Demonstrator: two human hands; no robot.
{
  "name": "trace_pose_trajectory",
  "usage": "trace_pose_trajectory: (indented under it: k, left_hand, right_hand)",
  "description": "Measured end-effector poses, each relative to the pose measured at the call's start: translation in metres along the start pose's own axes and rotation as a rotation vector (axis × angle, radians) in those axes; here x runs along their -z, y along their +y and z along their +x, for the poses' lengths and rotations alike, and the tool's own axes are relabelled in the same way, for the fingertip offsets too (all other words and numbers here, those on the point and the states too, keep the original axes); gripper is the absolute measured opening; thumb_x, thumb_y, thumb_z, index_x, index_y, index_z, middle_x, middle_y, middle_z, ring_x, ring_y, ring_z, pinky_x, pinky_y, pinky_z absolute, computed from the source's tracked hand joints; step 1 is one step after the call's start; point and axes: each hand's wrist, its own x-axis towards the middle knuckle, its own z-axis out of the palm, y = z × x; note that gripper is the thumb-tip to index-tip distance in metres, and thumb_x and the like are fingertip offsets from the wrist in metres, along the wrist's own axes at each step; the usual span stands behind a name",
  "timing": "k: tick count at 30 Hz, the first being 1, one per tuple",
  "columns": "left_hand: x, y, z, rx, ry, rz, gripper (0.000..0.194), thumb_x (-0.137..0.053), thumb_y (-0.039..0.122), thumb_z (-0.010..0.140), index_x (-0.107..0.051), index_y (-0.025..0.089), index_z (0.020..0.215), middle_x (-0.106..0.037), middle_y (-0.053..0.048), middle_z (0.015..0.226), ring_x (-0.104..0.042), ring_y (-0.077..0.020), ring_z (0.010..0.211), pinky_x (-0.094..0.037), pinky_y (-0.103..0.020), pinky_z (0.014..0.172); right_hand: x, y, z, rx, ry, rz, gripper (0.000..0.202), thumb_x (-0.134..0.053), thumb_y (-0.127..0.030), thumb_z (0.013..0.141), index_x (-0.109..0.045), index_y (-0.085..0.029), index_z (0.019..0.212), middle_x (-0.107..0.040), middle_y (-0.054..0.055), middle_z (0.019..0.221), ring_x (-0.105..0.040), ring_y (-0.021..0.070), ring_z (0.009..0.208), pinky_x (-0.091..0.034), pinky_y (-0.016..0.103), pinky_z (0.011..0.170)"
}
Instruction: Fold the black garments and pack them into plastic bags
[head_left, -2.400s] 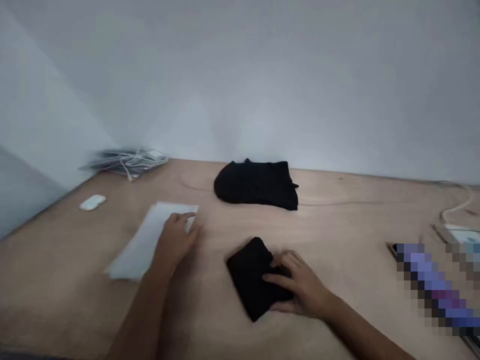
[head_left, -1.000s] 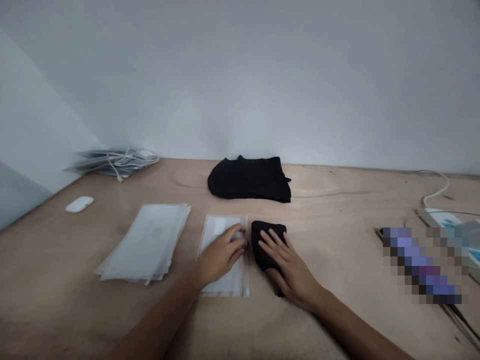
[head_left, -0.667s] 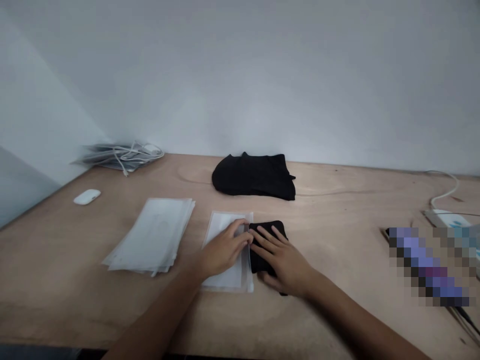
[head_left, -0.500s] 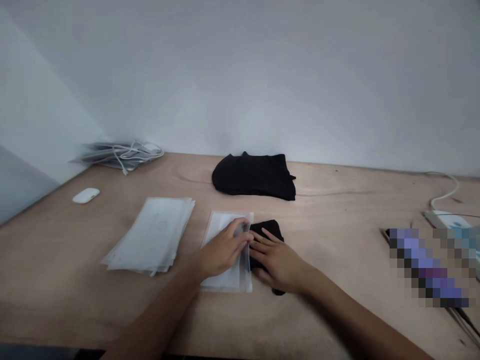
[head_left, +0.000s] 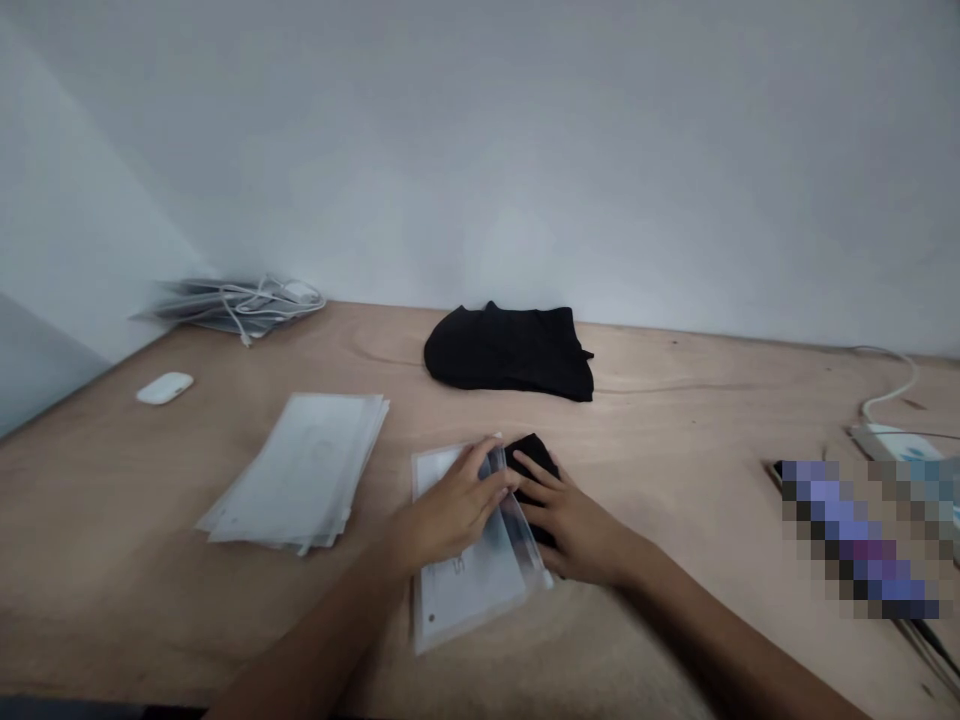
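On the table [head_left: 697, 500], my left hand [head_left: 456, 510] pinches the bag [head_left: 469, 592] by its edge; beside it, my right hand [head_left: 577, 522], fingers apart, rests on the cloth [head_left: 532, 452]. A stack of bags [head_left: 307, 470] lies further left.

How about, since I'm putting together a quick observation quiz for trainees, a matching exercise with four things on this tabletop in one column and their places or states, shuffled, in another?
Things
1. Single rectangular clear plastic pouch
2. Folded black cloth bundle
3. Larger flat black cloth piece, rounded at one end
4. Small white rounded object

Places or states
A. Under the spread fingers of the right hand
B. Left of the fanned stack of clear plastic pouches
C. Held near its edge by the left hand
D. Lying near the grey back wall

Right pairs: 1-C, 2-A, 3-D, 4-B
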Motion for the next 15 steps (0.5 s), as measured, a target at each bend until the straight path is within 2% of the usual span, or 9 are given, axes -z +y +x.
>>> trace_pose_trajectory:
  k: [3,5,10,12,15]
  left_hand:
    - [0.001,0.0,0.001,-0.034,0.029,-0.035,0.023,-0.042,0.021,0.104,-0.063,0.025,0.111,-0.04,-0.009,0.156,-0.043,-0.0295,0.142,-0.04,-0.049,0.116]
    - [0.002,-0.003,0.001,-0.043,0.037,-0.046,0.024,-0.041,0.02,0.104,-0.063,0.025,0.11,-0.039,-0.008,0.157,-0.044,-0.0285,0.142,-0.041,-0.047,0.116]
    - [0.002,-0.006,0.0,-0.033,0.022,-0.047,0.025,-0.038,0.023,0.106,-0.06,0.025,0.117,-0.036,-0.009,0.158,-0.038,-0.0282,0.145,-0.04,-0.049,0.117]
    - [0.002,-0.004,0.0,-0.034,-0.004,-0.05,0.026,-0.037,0.023,0.106,-0.061,0.025,0.115,-0.034,-0.009,0.159,-0.034,-0.0285,0.148,-0.038,-0.049,0.118]
    - [0.001,-0.003,0.0,-0.048,-0.015,-0.037,0.025,-0.038,0.022,0.106,-0.062,0.025,0.112,-0.032,-0.008,0.161,-0.031,-0.0285,0.149,-0.035,-0.05,0.12]
  right_hand:
    - [-0.011,-0.007,0.012,0.002,0.047,0.055,0.049,-0.062,-0.021,0.09,-0.059,-0.022,0.139,-0.05,0.012,0.152,-0.015,0.0313,0.154,-0.025,0.059,0.121]
    - [-0.01,-0.01,0.017,-0.013,0.095,0.114,0.049,-0.064,-0.021,0.09,-0.059,-0.021,0.139,-0.051,0.013,0.151,-0.017,0.0308,0.154,-0.027,0.057,0.121]
    - [0.02,0.0,0.004,0.092,-0.003,0.272,0.061,-0.07,-0.031,0.091,-0.049,-0.024,0.148,-0.041,0.01,0.159,-0.028,0.0261,0.152,-0.033,0.049,0.12]
    - [0.026,0.001,0.001,0.102,-0.016,0.259,0.055,-0.069,-0.026,0.091,-0.054,-0.023,0.144,-0.048,0.009,0.155,-0.031,0.0254,0.15,-0.035,0.048,0.119]
    - [0.021,-0.007,0.009,0.11,0.011,0.294,0.038,-0.061,-0.017,0.095,-0.064,-0.023,0.133,-0.063,0.007,0.139,-0.05,0.0211,0.138,-0.044,0.041,0.114]
